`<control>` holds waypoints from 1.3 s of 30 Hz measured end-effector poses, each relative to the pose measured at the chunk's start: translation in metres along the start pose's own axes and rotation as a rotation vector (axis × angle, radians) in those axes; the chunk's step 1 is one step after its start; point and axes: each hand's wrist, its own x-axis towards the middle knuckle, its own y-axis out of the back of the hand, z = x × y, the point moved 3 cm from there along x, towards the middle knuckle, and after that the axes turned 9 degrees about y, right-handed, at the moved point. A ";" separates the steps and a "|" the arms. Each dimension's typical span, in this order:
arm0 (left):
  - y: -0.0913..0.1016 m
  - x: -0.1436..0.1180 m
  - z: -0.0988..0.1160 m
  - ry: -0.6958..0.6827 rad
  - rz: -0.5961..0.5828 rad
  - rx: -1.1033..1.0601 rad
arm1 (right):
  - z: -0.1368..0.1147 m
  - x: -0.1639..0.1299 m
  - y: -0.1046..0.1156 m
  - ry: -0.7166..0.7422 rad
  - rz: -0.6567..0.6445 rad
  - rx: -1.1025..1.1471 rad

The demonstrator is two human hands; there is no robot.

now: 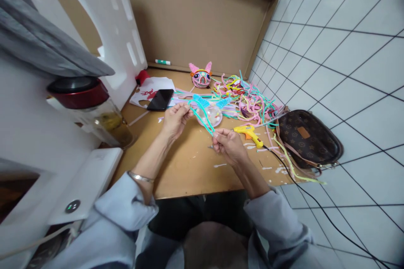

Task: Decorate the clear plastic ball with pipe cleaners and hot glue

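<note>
At far left of the frame: one glass jar (94, 111) with a dark red lid, beside one white box (85, 185) carrying a small round button. Further right, on the brown bench (186, 168): one black phone (160, 99) lying flat on a sheet of white paper (151, 88), upper left of centre.

Left hand (174, 120), left of centre: fingers (186, 108) pressed together, thumb against fingertips, pinching the upper end of one teal pipe cleaner (202, 113). One silver bangle (140, 177) on that wrist.

Centre: teal pipe cleaner stretched on a slant between the two hands, running from upper left to lower right, lifted off the bench. Just behind it, one clear round ball (211, 115) with coloured flecks inside and two blue fuzzy ear-like tufts at its top, touching or nearly touching the pipe cleaner; cannot tell which.

Right hand (229, 147), just right of centre: fingers (217, 135) closed tight, pinching the lower end of the same pipe cleaner.

Above centre: one pink cat-faced ball (200, 76) with two pointed ears. Right of that, a tangled heap of pipe cleaners (243, 96), too many to count. Just right of the right hand: one yellow glue gun (251, 133), black cord trailing off lower right. Far right: one brown patterned handbag (307, 138), partly on the tiled floor.
</note>
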 end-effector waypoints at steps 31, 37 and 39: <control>0.009 -0.002 0.015 0.144 -0.095 0.201 | -0.013 -0.044 0.070 0.334 -0.379 -1.105; 0.007 -0.001 0.010 0.165 -0.107 0.159 | -0.028 -0.063 0.058 -0.010 -0.287 -0.325; 0.006 -0.002 0.009 0.170 -0.115 0.183 | -0.028 -0.056 0.047 -0.011 -0.225 -0.312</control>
